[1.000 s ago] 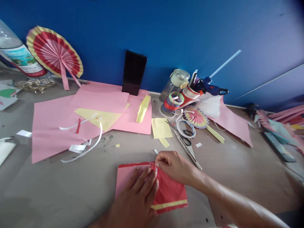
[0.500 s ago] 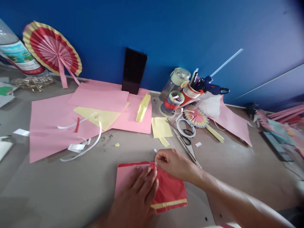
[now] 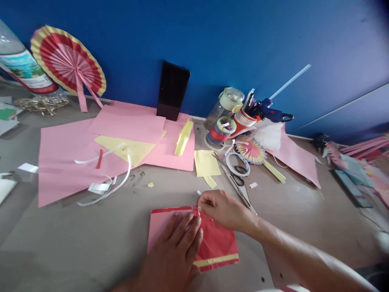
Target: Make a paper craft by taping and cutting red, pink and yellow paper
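A folded paper piece [image 3: 217, 243], red on the right and pink on the left, lies on the desk at the front. It has a red strip along its top edge and a yellow strip near the bottom. My left hand [image 3: 174, 247] rests flat on it, fingers stretched out. At the top edge my right hand [image 3: 220, 209] is closed in a pinch beside a small red tab [image 3: 195, 211]. What those fingertips grip is hidden. Scissors [image 3: 238, 188] with black handles lie just beyond my right hand, and a white tape roll [image 3: 238, 164] sits over their handles.
Pink sheets [image 3: 65, 158] with paper scraps cover the left. A phone [image 3: 172, 91] leans on the blue wall. A pleated fan [image 3: 68, 61] stands at back left. A clear bottle [image 3: 223, 107], a paper cup [image 3: 243, 118] with tools and a small fan [image 3: 251, 149] stand at back right.
Both hands keep almost the same place on the paper. Only a slight shift of the camera view shows.
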{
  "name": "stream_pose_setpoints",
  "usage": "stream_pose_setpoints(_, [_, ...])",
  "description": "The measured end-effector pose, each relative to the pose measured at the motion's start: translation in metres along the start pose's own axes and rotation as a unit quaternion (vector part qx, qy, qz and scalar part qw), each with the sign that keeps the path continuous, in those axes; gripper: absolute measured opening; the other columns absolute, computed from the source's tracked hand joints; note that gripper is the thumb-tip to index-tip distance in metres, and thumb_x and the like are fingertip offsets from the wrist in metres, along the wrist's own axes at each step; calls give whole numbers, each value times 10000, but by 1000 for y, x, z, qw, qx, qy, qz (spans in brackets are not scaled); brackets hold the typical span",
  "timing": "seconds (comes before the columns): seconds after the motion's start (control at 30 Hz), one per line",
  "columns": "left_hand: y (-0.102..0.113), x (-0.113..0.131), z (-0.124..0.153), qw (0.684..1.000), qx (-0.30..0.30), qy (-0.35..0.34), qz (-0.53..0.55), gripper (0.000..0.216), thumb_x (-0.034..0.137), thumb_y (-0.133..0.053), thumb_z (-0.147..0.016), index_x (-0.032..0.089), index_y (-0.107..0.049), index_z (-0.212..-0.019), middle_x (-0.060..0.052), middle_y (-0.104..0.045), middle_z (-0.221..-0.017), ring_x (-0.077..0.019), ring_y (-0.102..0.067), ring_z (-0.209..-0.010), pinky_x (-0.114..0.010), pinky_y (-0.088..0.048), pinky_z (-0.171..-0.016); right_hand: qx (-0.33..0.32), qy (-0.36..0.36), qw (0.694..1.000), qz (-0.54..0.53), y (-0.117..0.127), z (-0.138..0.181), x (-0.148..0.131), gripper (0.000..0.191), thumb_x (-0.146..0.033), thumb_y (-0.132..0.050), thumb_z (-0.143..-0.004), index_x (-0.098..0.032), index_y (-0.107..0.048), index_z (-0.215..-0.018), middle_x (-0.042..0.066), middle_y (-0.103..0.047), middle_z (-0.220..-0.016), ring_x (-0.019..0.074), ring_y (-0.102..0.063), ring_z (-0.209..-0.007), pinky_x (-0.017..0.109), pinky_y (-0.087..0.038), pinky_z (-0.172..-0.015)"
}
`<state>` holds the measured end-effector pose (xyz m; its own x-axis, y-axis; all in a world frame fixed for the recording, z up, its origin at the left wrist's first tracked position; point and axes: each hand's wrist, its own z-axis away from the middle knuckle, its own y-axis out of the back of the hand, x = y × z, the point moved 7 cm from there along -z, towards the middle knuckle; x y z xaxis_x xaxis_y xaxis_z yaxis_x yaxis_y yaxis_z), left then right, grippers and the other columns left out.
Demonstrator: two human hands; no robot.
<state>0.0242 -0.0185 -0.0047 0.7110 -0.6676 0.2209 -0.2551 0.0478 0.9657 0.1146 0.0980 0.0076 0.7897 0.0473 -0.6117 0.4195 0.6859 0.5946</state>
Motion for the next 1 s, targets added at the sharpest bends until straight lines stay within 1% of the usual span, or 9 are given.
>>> stream_pose_setpoints(0.2, [0, 0, 0, 1000, -12, 6, 4, 531, 431, -431, -918, 155, -419, -1371, -105, -381, -1481, -277, -292, -1377, -455, -163, -1136, -1, -2, 1000, -3, -1, -1, 1, 165, -176, -459, -726, -170, -482, -563, -60, -365, -526, 76, -354, -522, 198, -264, -480])
stream_pose_setpoints(0.37, [3, 2, 0, 1000, 7, -1, 0, 530, 472, -394, -931, 133, -460, -1333, -117, -414, -1459, -288, -322, -1360, -458, -154, -1129, 0, -9, 1000, 0, -2, -2, 2, 169, -180, -453, -731, -170, -480, -565, -61, -354, -522, 75, -343, -518, 201, -247, -470])
stream_pose_setpoints(0.47, [2, 1, 1, 1000, 7, 4, -2, 545, 491, -375, -936, 138, -446, -1346, -112, -397, -1471, -284, -306, -1368, -458, -144, -1132, -19, -10, 1000, -9, -3, -1, 2, 160, -189, -458, -733, -171, -479, -575, -65, -345, -525, 73, -340, -516, 197, -257, -470])
stream_pose_setpoints(0.6, [0, 1, 2, 1000, 4, 3, 2, 555, 474, -387, -934, 138, -411, -1376, -115, -364, -1490, -285, -276, -1384, -461, -127, -1141, -43, -13, 999, -18, -4, 1, 2, 147, -197, -466, -734, -171, -486, -591, -68, -346, -527, 70, -339, -506, 194, -263, -467])
stream_pose_setpoints(0.73, [0, 1, 2, 1000, 3, 5, 0, 552, 468, -389, -934, 137, -409, -1375, -111, -359, -1493, -282, -273, -1387, -455, -91, -1149, -16, -15, 1000, -10, -1, 1, 0, 154, -184, -466, -745, -167, -500, -596, -60, -407, -540, 75, -370, -526, 193, -289, -489])
stream_pose_setpoints(0.83, [1, 2, 3, 1000, 11, 4, -3, 541, 460, -390, -933, 138, -417, -1367, -108, -368, -1488, -282, -268, -1390, -455, -45, -1153, -8, -13, 1000, -1, 0, 1, -1, 159, -175, -465, -745, -166, -492, -588, -59, -401, -543, 75, -368, -535, 190, -291, -493])
stream_pose_setpoints(0.9, [0, 2, 3, 1000, 12, 6, -5, 532, 442, -400, -931, 139, -417, -1367, -106, -373, -1485, -279, -272, -1387, -451, -48, -1152, -9, -13, 1000, 2, -1, 0, 0, 167, -174, -460, -743, -169, -473, -577, -61, -376, -536, 74, -355, -531, 188, -282, -485])
stream_pose_setpoints(1.0, [-1, 2, 3, 1000, 14, 3, -11, 537, 449, -400, -928, 139, -417, -1367, -109, -374, -1482, -281, -273, -1384, -458, -78, -1147, -3, -19, 1000, 5, -2, 0, 1, 165, -181, -454, -742, -171, -472, -579, -60, -379, -536, 74, -355, -530, 188, -273, -476])
